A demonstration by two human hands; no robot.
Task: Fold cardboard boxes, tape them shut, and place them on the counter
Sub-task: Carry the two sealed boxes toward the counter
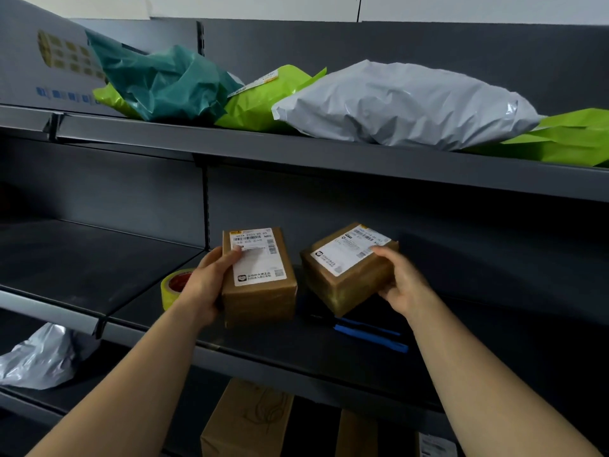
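Since both boxes are already closed, taped and labelled, what matters for the coming move is how each sits against the middle shelf [296, 357], which seems to serve as the counter here. The left grip [211, 282] is clamped on the left box [257, 305] from its left side, thumb on the label. This box is level, its long axis running from the shelf's front edge toward the back wall. It looks set down or very nearly so, though I cannot tell whether it touches. The right grip [400, 282] is clamped on the right box [349, 278] from its right end, thumb on top. This box is tilted and turned askew, one lower corner pointing at the front edge, and it appears to be off the shelf.

Each box lies inward of its own grip, with a narrow gap between the two.

A blue-handled tool [372, 334] lies on the shelf near the front edge, under and just in front of the right box, so lowering that box straight down would likely land it on the handles. A yellow tape roll [173, 285] stands just left of the left grip. Soft mailers [412, 103] fill the upper shelf [329, 150], well apart from the work.
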